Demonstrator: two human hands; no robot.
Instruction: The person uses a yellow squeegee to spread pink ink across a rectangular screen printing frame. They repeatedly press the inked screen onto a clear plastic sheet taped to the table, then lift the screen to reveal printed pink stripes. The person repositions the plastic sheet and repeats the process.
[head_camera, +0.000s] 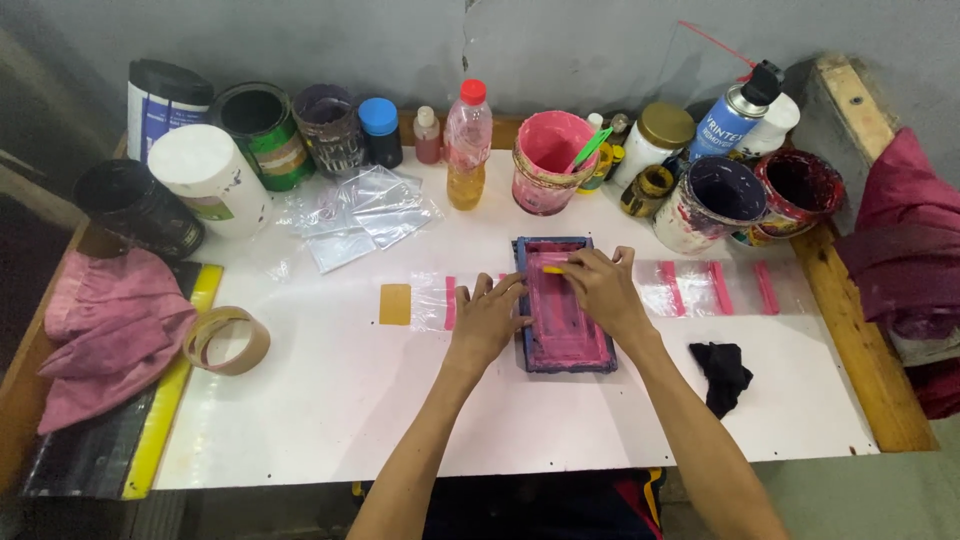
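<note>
A small blue-framed printing screen smeared with pink ink lies flat in the middle of the white table. My left hand rests with spread fingers on the frame's left edge, pressing it down. Inside the frame, my right hand grips a small yellow scraper near its top end. Clear plastic bags with pink strips lie in a row under and beside the frame. A yellow patch sits left of them.
Ink cans and tubs line the back: a pink tub with a green stick, a purple-stained can, a red one, a spray can, an oil bottle. Tape roll and pink rag at left; black cloth at right.
</note>
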